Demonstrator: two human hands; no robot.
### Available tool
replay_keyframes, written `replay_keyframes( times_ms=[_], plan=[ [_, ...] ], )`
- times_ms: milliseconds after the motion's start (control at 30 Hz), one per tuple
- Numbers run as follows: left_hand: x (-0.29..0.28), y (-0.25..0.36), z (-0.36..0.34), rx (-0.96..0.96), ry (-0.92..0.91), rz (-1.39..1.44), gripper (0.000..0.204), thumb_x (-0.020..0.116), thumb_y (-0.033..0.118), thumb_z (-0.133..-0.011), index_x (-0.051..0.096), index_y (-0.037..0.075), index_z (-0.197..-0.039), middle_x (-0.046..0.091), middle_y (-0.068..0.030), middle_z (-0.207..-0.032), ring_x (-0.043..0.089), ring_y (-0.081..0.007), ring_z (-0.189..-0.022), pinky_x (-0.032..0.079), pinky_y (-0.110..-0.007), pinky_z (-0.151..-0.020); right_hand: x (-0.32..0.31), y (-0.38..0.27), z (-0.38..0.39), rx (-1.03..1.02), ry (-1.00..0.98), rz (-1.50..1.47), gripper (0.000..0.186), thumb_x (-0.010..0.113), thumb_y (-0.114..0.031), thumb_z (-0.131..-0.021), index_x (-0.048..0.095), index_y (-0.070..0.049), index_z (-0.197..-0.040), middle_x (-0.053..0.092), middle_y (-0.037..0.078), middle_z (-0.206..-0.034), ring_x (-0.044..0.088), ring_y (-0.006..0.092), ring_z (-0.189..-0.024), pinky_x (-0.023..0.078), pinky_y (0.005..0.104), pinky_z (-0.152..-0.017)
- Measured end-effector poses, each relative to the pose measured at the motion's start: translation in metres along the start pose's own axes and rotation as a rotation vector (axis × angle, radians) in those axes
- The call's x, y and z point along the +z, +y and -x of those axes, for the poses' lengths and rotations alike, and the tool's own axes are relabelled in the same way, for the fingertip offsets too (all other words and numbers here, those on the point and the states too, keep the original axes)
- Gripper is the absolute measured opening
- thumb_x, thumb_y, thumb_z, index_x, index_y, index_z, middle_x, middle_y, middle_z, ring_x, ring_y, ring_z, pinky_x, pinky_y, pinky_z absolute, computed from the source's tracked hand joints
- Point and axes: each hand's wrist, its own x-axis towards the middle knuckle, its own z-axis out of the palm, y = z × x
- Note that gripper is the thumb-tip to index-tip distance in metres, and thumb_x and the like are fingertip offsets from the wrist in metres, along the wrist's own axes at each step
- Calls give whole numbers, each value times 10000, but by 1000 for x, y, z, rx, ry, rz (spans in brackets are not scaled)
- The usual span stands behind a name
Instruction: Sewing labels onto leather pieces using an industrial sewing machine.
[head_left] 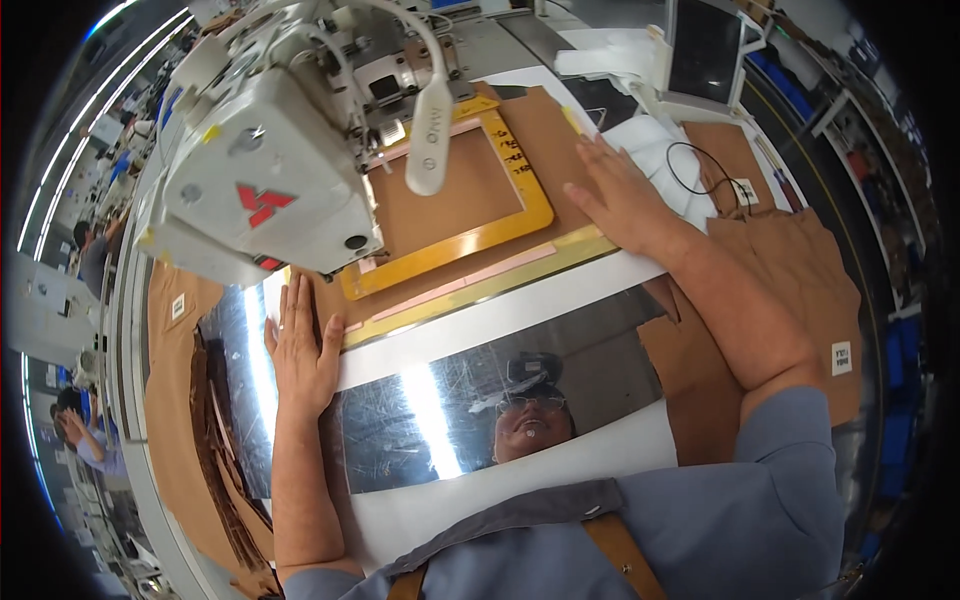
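A yellow rectangular frame (535, 195) lies on a brown sheet (555, 140) under the head of a grey sewing machine (220, 170). A long metal strip with yellow and pink tape (460, 280) runs along the near side of that sheet. My left hand (302, 340) rests open at the sheet's left end, fingers stretched forward beside the machine. My right hand (625, 205) lies open on the sheet's right part, right of the frame, fingers spread. Below them sit a white strip (420, 350) and a shiny metal plate (610, 370).
Brown pieces pile at left (175, 380) and right (830, 300). A screen (700, 55) stands at back right beside white material (665, 165) and a loop of black cable (675, 150). Shelving (840, 110) stands far right. Two other people (85, 430) appear at the far left.
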Motion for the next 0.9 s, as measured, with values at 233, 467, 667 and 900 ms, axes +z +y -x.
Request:
replay_keyframes(
  times_ms=[233, 467, 667, 900],
  plan=[
    [-1, -2, -3, -2, -58, -38, 782, 343, 593, -1025, 240, 69, -1597, 213, -120, -1671, 137, -287, -1558, 67, -531, -1230, 0, -3, 1, 14, -92, 92, 733, 396, -480, -1053, 336, 100, -1497, 309, 235, -1596, 202, 339, -1529, 164, 469, -1246],
    [-2, -5, -9, -17, -111, 2, 825, 339, 628, -1013, 231, 50, -1592, 216, -154, -1661, 138, -295, -1556, 54, -528, -1231, -6, -5, 3, 17, -116, 194, 725, 368, -488, -1056, 341, 83, -1503, 335, 221, -1587, 223, 333, -1522, 205, 462, -1236],
    [-1, 1, -12, 0, -41, -19, 772, 389, 570, -1019, 271, 55, -1581, 281, -156, -1639, 182, -284, -1548, 53, -520, -1232, -14, -10, 6, 49, -117, 221, 698, 388, -487, -1052, 371, 50, -1498, 350, 184, -1591, 259, 307, -1512, 231, 472, -1224],
    [-2, 0, -5, 28, 0, -38, 688, 476, 447, -1001, 345, 64, -1557, 360, -135, -1611, 245, -270, -1532, 45, -498, -1235, -13, -11, 5, -7, -99, 155, 623, 473, -408, -1039, 377, -24, -1520, 387, 169, -1578, 282, 328, -1505, 208, 499, -1221]
  ],
)
